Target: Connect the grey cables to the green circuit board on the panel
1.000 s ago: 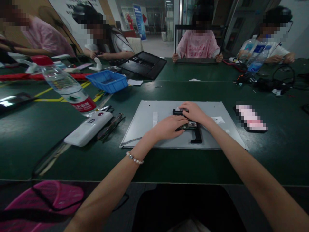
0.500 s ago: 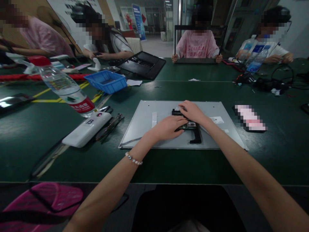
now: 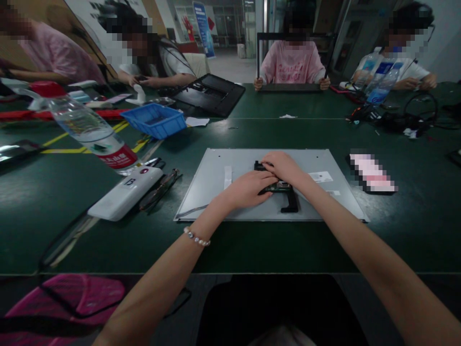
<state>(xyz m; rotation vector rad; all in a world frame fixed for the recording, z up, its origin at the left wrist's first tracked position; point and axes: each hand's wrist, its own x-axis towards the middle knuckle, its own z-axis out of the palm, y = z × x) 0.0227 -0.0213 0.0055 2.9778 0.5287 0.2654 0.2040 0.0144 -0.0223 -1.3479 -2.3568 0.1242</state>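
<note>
A grey metal-backed display panel (image 3: 201, 178) lies flat on the green table. On its middle sits a black plastic bracket (image 3: 293, 202) that carries a green circuit board (image 3: 277, 189). My left hand (image 3: 248, 187) grips the bracket and board from the left, its fingers over the board and its thumb by the lower edge. From above and to the right, my right hand (image 3: 283, 166) closes its bent fingers on the upper part of the bracket. Both hands hide much of the board, and their fingertips are partly covered.
A phone (image 3: 372, 173) lies right of the panel. On the left are a white power bank (image 3: 126, 194), glasses (image 3: 160, 190), a water bottle (image 3: 91, 132) and a blue tray (image 3: 154, 120). Across the table a person holds a black frame (image 3: 291, 87); a black monitor shell (image 3: 212, 93) lies nearby.
My right hand has shifted slightly down, its fingers lying lower over the bracket. My left hand stays on the board. The whole view has moved a little.
</note>
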